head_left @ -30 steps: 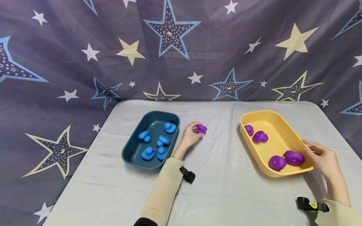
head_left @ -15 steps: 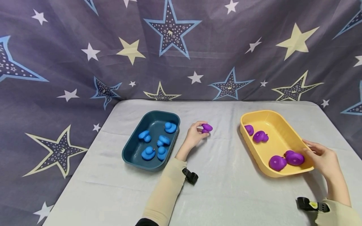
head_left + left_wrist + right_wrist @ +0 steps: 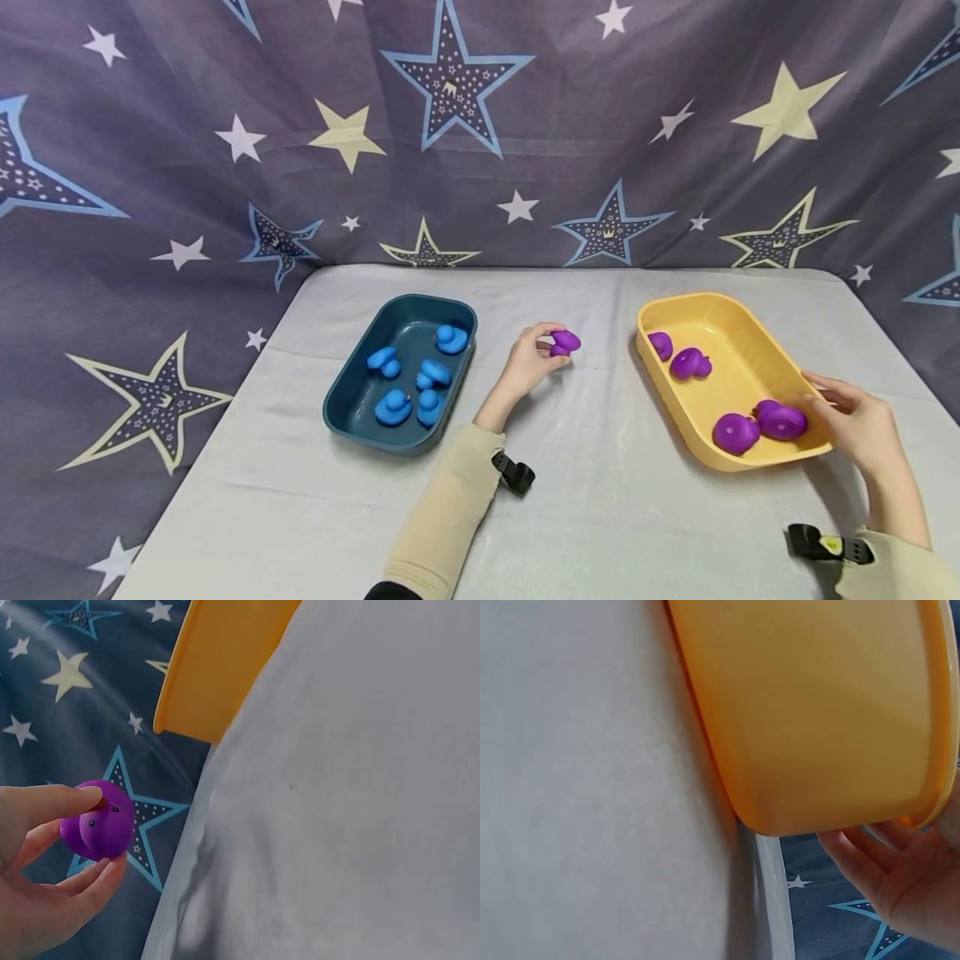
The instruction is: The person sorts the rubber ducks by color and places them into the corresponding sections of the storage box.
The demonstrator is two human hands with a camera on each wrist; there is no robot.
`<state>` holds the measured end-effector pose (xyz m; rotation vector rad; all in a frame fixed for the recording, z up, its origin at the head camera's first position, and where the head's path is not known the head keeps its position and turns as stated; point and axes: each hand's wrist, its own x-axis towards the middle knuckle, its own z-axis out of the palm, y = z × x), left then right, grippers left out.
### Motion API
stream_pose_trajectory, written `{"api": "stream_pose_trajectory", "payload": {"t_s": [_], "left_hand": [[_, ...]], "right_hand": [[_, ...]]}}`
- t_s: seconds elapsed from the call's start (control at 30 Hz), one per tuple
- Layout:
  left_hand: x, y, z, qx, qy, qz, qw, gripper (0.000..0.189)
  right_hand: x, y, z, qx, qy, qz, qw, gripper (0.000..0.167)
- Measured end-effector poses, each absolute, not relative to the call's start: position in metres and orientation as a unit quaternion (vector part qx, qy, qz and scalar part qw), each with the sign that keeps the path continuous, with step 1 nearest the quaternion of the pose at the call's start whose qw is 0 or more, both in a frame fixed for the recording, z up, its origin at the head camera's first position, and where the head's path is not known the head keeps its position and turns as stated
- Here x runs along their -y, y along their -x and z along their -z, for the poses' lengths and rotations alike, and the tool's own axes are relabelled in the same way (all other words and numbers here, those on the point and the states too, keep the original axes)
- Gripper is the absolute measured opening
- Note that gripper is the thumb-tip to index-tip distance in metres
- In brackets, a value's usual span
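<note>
My left hand (image 3: 525, 365) pinches a purple rubber duck (image 3: 567, 342) between thumb and fingertips, above the cloth between two trays. The left wrist view shows that duck (image 3: 109, 823) with its small dark eyes towards the camera. At the near right corner of a yellow tray (image 3: 738, 354), my right hand (image 3: 862, 421) grips the rim, fingers along the outer wall. Several purple ducks (image 3: 736, 432) lie in this tray, two at its left side and others near the front. In the right wrist view, the tray's wall (image 3: 817, 727) hides part of the fingers (image 3: 847, 859).
A dark teal tray (image 3: 408, 312) with several blue rubber ducks (image 3: 393, 407) stands left of my left forearm. Pale grey cloth (image 3: 585, 500) covers the table. Behind it hangs a dark curtain (image 3: 547, 125) printed with stars.
My left hand has moved steadily to the right, carrying the purple duck away from the teal tray towards the yellow one. The right hand and both trays have stayed in place.
</note>
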<state>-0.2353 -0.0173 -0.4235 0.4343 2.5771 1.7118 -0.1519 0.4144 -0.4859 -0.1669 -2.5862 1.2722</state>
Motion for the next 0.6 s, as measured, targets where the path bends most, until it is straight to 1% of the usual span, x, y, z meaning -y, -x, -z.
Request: {"api": "stream_pose_trajectory", "payload": {"t_s": [0.3,0.6], "left_hand": [[0.004,0.230,0.421,-0.816,-0.160,-0.555,0.001,0.044],[-0.014,0.226,0.412,-0.813,-0.182,-0.553,0.009,0.044]], "right_hand": [[-0.412,0.150,0.482,0.894,0.057,-0.426,0.127,0.039],[-0.411,0.150,0.480,0.891,0.059,-0.433,0.124,0.039]]}}
